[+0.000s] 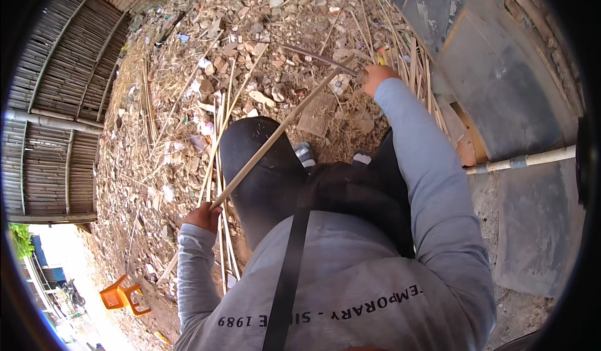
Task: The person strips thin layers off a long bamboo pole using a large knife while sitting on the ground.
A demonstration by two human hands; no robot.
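Note:
A long bamboo strip slants across my black-trousered lap, from lower left to upper right. Its near end is gripped by my left hand, closed with the fingers wrapped round it. My right hand is closed on a long knife, whose dark narrow blade points to the left. Near the strip's far end the blade crosses it; whether the two touch I cannot tell. The knife's handle is mostly hidden in my fingers. More thin bamboo strips lie on the ground beside my left knee.
Rubble, stones and dry straw cover the ground ahead. Further strips lie at the right, beside grey sheet panels. A bamboo-slat wall stands at the left. An orange plastic chair is at the lower left.

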